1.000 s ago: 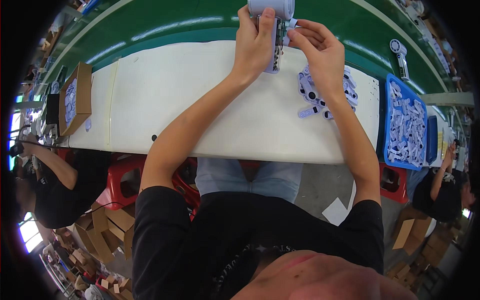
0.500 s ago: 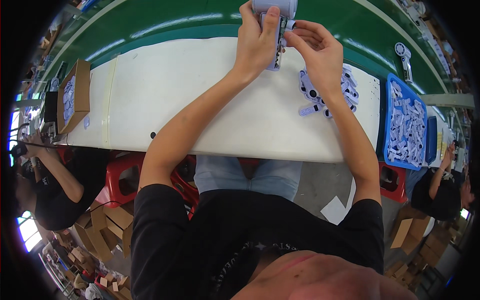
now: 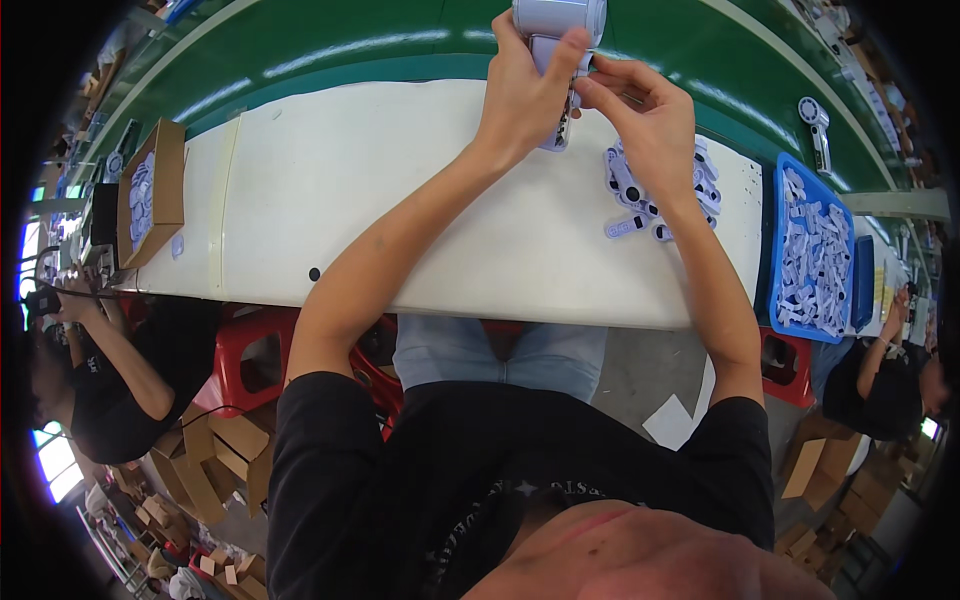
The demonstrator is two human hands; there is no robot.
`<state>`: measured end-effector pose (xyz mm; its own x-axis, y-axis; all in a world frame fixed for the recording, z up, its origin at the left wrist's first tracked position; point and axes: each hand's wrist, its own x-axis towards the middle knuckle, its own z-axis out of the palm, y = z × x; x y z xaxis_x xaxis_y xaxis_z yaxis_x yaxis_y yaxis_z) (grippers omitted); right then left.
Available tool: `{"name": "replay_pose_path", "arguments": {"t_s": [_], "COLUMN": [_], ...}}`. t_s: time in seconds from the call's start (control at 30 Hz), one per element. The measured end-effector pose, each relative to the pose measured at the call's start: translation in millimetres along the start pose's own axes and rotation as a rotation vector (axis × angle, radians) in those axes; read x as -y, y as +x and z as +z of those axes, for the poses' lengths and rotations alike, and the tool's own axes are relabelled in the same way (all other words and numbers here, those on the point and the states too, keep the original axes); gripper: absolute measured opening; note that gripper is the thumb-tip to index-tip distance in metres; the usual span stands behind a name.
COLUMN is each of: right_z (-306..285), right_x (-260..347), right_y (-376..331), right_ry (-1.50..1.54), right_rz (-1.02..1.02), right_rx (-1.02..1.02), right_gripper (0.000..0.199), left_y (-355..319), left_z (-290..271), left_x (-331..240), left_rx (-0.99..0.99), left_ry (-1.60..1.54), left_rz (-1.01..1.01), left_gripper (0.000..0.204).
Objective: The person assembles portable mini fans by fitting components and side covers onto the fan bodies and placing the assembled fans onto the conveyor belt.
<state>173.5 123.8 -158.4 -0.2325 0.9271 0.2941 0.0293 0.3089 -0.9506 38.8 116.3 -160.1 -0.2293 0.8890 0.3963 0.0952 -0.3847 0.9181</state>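
Note:
My left hand is wrapped round a pale lilac handheld fan, its thumb across the handle just below the round head. The handle stands open along one side, with dark inner parts showing. At that side, my right hand pinches a small pale plastic piece between thumb and fingers, against the handle. My fingers hide most of this piece. Beneath my right wrist lies a heap of pale handle covers with black spots, on the white table.
A blue tray of pale parts stands at the table's right end. Another handheld fan lies on the green surface beyond. At left are a cardboard box of parts and a small black disc. Co-workers sit at both sides.
Both hands and the fan have shifted slightly right and nearer in the picture. My left thumb has moved across the fan's handle. The right hand keeps its pinch at the handle's side.

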Motion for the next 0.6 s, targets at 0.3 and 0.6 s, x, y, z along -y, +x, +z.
{"name": "replay_pose_path", "arguments": {"t_s": [0.3,0.6], "right_z": [6,2], "right_x": [0,-6], "right_y": [-1,2], "right_ry": [-0.040,-0.050], "right_rz": [-0.022,0.030], "right_rx": [0.015,0.152], "right_gripper": [0.024,0.036], "left_y": [8,16], "left_z": [-9,-10], "left_x": [26,39], "left_rx": [0.101,0.173], "left_ry": [-0.035,-0.506], "left_rz": [0.195,-0.078], "left_gripper": [0.055,0.048]}}
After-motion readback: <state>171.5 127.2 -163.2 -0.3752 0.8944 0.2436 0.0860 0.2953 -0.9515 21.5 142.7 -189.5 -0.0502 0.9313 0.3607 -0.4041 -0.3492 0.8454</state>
